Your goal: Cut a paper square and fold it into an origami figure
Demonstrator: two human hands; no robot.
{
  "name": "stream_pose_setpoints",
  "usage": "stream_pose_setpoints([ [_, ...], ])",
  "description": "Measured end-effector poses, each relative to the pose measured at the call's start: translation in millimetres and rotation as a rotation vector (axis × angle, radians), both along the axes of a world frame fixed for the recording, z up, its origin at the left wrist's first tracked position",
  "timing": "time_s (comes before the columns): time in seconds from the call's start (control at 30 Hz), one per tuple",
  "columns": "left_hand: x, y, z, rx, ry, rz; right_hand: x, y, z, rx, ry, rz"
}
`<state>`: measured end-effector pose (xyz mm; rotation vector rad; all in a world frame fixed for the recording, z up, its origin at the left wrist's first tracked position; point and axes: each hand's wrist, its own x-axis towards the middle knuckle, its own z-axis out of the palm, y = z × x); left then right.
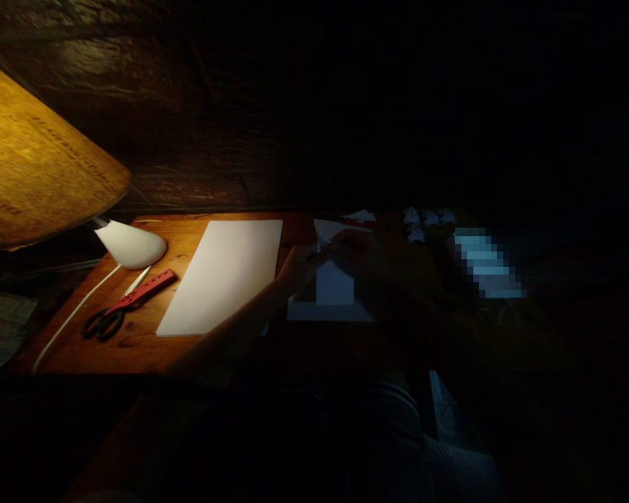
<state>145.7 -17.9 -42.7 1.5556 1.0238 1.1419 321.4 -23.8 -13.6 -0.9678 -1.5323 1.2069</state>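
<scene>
My left hand point(298, 267) and my right hand point(353, 248) meet over the middle of the table. Their fingers are closed on a small folded piece of white paper point(322, 239), whose exact shape is hard to make out in the dimness. Below them lies a small white sheet point(335, 288), resting on a larger shaded sheet point(304, 311). Just behind my hands are more paper point(322, 226) and a thin red object point(360, 223), partly hidden. Several small folded paper shapes point(415, 232) stand at the back, right of my right hand.
Left of my hands lies a bright stack of white paper point(225, 272). Scissors with black handles point(103, 324) and a red slotted strip point(147, 288) lie farther left, near a lit lamp point(47, 161) and its cord point(73, 312). A glowing pixelated rectangle point(487, 262) is at right.
</scene>
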Motion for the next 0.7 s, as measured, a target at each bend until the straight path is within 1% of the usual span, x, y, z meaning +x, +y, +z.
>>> stream_pose_setpoints([
  [0.1,0.3,-2.1,-2.9,-0.007,0.113,-0.114,-0.8,1.4,-2.4,-0.027,-0.004,0.011],
  [0.23,-0.3,-5.1,-3.9,-0.022,0.196,-0.199,2.2,2.3,-2.0,-0.055,0.018,0.024],
  [0.47,2.3,-7.6,-3.6,0.004,0.208,-0.225,2.8,-0.7,0.4,0.007,-0.039,-0.005],
  [0.7,1.6,-8.7,-0.2,0.040,0.264,-0.212,4.7,-3.0,5.8,0.065,-0.111,-0.041],
])
